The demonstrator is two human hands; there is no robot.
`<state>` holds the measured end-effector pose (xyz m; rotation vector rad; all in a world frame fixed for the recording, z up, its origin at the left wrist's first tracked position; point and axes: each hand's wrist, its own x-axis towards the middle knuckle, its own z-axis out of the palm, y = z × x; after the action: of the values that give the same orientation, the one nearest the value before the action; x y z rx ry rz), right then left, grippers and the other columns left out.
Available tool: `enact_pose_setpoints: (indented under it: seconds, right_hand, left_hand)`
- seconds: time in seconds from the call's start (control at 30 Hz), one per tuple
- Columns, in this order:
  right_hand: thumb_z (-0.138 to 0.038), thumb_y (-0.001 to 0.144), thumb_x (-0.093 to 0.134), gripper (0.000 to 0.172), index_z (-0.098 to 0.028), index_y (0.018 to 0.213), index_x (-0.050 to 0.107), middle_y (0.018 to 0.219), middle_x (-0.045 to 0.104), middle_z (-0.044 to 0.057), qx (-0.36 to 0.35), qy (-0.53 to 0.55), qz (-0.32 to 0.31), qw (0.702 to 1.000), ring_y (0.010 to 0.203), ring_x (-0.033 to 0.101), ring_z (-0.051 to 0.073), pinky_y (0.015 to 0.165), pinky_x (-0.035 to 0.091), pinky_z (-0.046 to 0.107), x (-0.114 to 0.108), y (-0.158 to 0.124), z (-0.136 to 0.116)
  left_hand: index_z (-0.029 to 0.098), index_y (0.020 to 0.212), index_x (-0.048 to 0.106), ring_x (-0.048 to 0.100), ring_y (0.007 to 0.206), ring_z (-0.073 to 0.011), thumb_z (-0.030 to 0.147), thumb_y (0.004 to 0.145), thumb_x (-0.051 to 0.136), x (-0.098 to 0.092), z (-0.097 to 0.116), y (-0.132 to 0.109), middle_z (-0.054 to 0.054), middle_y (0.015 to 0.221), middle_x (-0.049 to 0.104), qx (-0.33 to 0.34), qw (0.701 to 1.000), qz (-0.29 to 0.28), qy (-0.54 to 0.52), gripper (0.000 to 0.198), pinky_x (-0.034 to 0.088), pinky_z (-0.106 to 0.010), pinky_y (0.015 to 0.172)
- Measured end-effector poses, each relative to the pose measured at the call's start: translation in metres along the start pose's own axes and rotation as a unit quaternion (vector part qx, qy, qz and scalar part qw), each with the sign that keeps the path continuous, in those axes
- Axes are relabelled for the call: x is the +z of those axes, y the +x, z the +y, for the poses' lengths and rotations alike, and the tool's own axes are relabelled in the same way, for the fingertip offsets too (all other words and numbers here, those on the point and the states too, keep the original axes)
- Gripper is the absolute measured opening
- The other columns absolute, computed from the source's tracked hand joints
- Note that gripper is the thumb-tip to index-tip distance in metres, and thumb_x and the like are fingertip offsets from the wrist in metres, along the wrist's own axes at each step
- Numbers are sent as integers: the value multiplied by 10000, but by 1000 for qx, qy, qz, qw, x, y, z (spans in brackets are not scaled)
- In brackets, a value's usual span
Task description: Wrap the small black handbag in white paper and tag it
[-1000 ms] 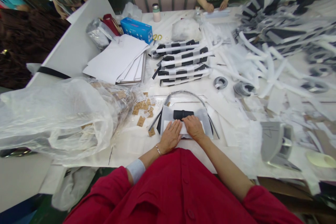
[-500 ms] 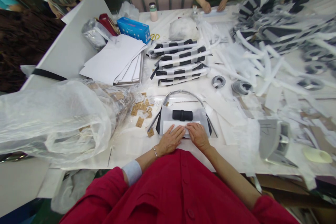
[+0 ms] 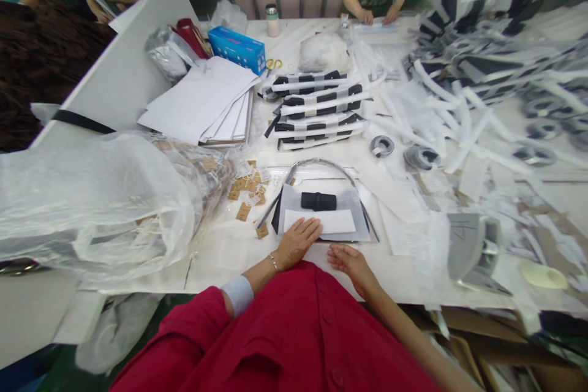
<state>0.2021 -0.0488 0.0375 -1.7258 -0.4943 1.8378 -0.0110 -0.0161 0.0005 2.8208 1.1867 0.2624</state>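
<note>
This side of those striped bundles point(image 3: 321, 105) lies a black handbag point(image 3: 343, 201), grey handle point(image 3: 316, 161) arched, its front bearing a cloudy sheet point(image 3: 362, 223), dark roll point(image 3: 318, 201) and white strip point(image 3: 339, 222). The left hand point(image 3: 298, 242) rests flat on the strip; the right hand point(image 3: 351, 263) is empty, loosely curled.

The left hand point(image 3: 299, 242) lies flat, palm down, fingers extended, the left forearm point(image 3: 263, 275) slanting in from the lower left; the right hand point(image 3: 351, 263), near it but apart, is half open, fingers loosely curled, the right forearm point(image 3: 404, 324) angling leftward
</note>
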Motion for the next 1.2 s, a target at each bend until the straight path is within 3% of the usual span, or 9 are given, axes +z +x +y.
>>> enact_pose_setpoints:
  seconds: [0.07,0.17,0.27,0.47,0.7,0.83,1.03,1.2]
  right_hand:
    - [-364,590,851,394,-183,896,681,886,761,82,50,103,-20,993,801,717,217,788,565,373,2,3,6]
    - [-248,560,862,303,-198,770,651,853,763,40,36,235,-42,970,856,722,205,846,566,351,11,10,4]
    - [-147,544,822,244,-197,700,641,804,760,20,30,300,-56,952,845,719,200,860,571,341,22,14,-2]
    - [-106,589,745,191,-183,752,682,801,757,35,48,316,-86,944,843,716,185,896,556,339,31,16,-4]
    - [-160,600,725,187,-158,783,686,820,758,84,50,221,-35,973,831,722,222,854,561,377,23,27,-4]
    - [-146,585,720,185,-155,765,677,793,756,86,50,203,1,978,795,723,215,804,574,361,5,32,-7]
    - [-206,591,760,172,-174,731,665,770,751,87,6,201,78,976,755,719,217,748,591,359,-48,35,-4]
    - [-317,557,789,311,-183,819,685,790,750,74,-97,184,216,954,720,703,212,676,588,351,-90,31,-17]
  left_hand:
    - [160,1450,387,358,1424,-187,122,959,362,-2,0,1,-99,1512,441,-2,1000,1,-6,493,328,-397,1156]
    - [154,1444,392,372,1413,-189,129,956,370,-5,0,2,-99,1498,461,-4,1000,-1,-10,490,324,-396,1152]
    - [155,1433,399,384,1401,-191,142,958,380,-11,0,5,-95,1484,478,-7,1000,-6,-17,475,327,-394,1144]
    - [148,1328,479,517,1241,-229,167,937,468,-22,4,22,-130,1338,578,-24,999,-15,-20,391,451,-376,970]
    - [119,1387,411,576,1036,-246,131,914,448,-22,8,31,-139,1232,609,-41,999,-21,3,475,464,-381,815]
    - [116,1398,410,567,1066,-247,96,904,423,-22,7,29,-145,1248,607,-34,999,-23,2,495,455,-377,827]
    - [137,1412,405,555,1130,-246,76,901,388,-17,5,27,-142,1288,595,-33,999,-19,-9,515,444,-397,921]
    - [144,1418,401,559,1136,-243,67,894,389,-11,4,25,-139,1307,592,-36,999,-10,-10,529,442,-409,953]
